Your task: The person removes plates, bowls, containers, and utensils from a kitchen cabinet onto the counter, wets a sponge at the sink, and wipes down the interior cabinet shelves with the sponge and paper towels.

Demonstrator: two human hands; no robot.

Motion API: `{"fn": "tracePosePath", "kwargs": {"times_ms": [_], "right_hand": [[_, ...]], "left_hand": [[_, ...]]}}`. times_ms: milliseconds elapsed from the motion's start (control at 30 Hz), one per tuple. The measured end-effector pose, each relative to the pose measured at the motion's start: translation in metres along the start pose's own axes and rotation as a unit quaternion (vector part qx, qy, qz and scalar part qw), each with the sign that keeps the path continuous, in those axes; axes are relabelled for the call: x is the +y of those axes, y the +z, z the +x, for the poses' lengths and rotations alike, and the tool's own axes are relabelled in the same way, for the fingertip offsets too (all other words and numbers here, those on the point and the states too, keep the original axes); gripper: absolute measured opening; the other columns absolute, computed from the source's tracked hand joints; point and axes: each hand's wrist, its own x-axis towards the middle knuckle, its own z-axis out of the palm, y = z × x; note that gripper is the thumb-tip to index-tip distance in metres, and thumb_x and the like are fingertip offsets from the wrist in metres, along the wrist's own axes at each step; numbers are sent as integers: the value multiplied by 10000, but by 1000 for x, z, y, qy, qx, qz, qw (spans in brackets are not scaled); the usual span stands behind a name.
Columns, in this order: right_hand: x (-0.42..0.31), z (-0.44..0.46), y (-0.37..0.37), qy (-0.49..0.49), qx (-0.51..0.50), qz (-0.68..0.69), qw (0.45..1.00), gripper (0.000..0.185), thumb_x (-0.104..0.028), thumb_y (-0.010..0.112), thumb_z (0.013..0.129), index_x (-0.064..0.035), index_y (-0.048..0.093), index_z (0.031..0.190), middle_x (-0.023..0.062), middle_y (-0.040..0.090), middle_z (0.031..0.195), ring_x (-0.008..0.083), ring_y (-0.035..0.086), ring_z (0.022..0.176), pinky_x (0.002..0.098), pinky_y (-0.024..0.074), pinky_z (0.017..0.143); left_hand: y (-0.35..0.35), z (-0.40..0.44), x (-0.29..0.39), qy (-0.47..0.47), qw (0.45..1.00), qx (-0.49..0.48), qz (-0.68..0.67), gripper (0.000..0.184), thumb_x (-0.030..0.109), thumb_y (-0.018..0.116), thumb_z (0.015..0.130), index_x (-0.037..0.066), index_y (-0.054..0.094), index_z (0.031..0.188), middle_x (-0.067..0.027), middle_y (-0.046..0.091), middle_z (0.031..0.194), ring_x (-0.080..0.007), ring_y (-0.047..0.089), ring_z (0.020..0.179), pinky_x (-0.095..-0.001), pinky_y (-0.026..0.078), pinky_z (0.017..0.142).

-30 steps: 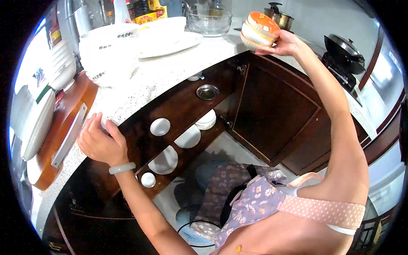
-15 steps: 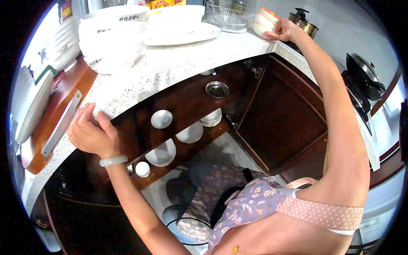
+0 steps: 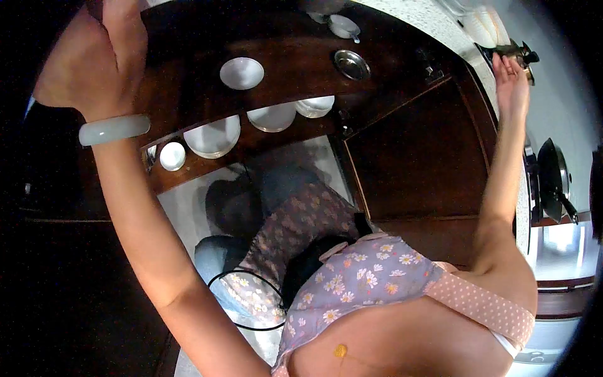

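Note:
My right hand (image 3: pixel 512 85) is at the upper right by the counter corner, its fingers stretched out and slightly apart. The fingertips are just below a stack of ribbed white bowls (image 3: pixel 487 28); whether they touch it I cannot tell. A metal pot (image 3: pixel 526 60) with a black knob is right behind the fingers. My left hand (image 3: pixel 94 63), with a pale bangle (image 3: pixel 115 130) on the wrist, is raised at the upper left. Its thumb side is stretched out, and the fingertips are cut off by the frame's top edge. Nothing shows in it.
Below the counter (image 3: pixel 414 22), an open dark cabinet holds a white bowl (image 3: pixel 242 73), a metal dish (image 3: pixel 352 65), several white bowls on the lower shelf and a small white round container (image 3: pixel 173 156). The cabinet door (image 3: pixel 414 157) stands open. A black pan (image 3: pixel 553 179) is at the right.
The view has tilted down, so most of the countertop dishes are out of frame. My right hand has let go of the bowl stack. My left hand now appears higher in view.

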Motion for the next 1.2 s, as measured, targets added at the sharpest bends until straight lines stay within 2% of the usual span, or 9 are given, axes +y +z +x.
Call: {"fn": "tracePosePath", "kwargs": {"times_ms": [33, 67, 167, 300, 367, 500, 667, 1000, 1200], "right_hand": [[5, -43, 19, -13, -46, -47, 998, 222, -170, 465, 908, 33, 514, 983, 169, 580, 1024, 281, 591, 956, 388, 496, 855], [17, -82, 40, -25, -166, -78, 983, 261, -220, 489, 903, 19, 547, 991, 141, 627, 882, 229, 617, 845, 361, 496, 787], [99, -100, 93, 163, -345, -110, 918, 277, -186, 446, 950, 27, 546, 1096, 149, 644, 976, 242, 628, 914, 345, 518, 848], [254, -33, 127, 199, -245, -285, 905, 222, -123, 491, 904, -14, 602, 1063, 96, 626, 938, 189, 570, 781, 328, 474, 663], [405, 76, 104, 247, -283, -368, 851, 238, -138, 504, 874, -8, 613, 1041, 112, 637, 903, 207, 574, 725, 348, 482, 652], [392, 51, 104, 402, -186, -311, 841, 234, -148, 502, 885, -18, 601, 1053, 108, 635, 910, 201, 573, 716, 339, 481, 633], [392, 40, 112, 461, -135, -219, 850, 230, -159, 499, 899, -31, 586, 1068, 103, 632, 918, 192, 571, 705, 328, 478, 608], [369, 39, 138, 481, -127, -81, 864, 223, -183, 493, 927, -56, 556, 1099, 93, 626, 936, 176, 568, 683, 305, 474, 559], [345, 16, 198, 406, -234, -15, 883, 221, -197, 489, 943, -71, 539, 1117, 87, 622, 946, 166, 565, 669, 291, 471, 530]], "left_hand": [[4, 0, -4, 12, 1000, 12, -14, 221, 222, 533, 862, 99, 684, 967, -106, 670, 834, -267, 635, 732, -326, 487, 659], [7, 1, -7, 26, 999, 24, -27, 221, 221, 530, 864, 97, 681, 967, -106, 668, 834, -267, 632, 733, -327, 485, 660], [26, 4, -6, 42, 997, 40, -52, 223, 220, 522, 870, 89, 675, 965, -109, 661, 836, -266, 625, 735, -328, 480, 664], [34, -10, -9, 48, 995, 56, -67, 226, 219, 510, 877, 79, 666, 963, -113, 651, 838, -265, 615, 739, -329, 472, 669], [42, -17, -9, 50, 994, 62, -74, 228, 218, 504, 881, 75, 662, 962, -115, 646, 839, -265, 610, 741, -329, 468, 672], [52, -34, -12, 56, 993, 70, -76, 232, 216, 492, 889, 65, 653, 959, -118, 636, 841, -264, 601, 745, -330, 461, 677], [42, -55, -22, 59, 991, 84, -80, 238, 215, 477, 899, 53, 642, 956, -123, 624, 843, -263, 588, 750, -332, 452, 684], [42, -55, -23, 69, 988, 103, -95, 253, 211, 448, 918, 28, 620, 951, -132, 600, 848, -261, 564, 759, -334, 433, 697], [41, -57, -26, 69, 984, 123, -106, 263, 208, 430, 929, 14, 607, 947, -137, 586, 851, -260, 549, 765, -336, 422, 705]]}}
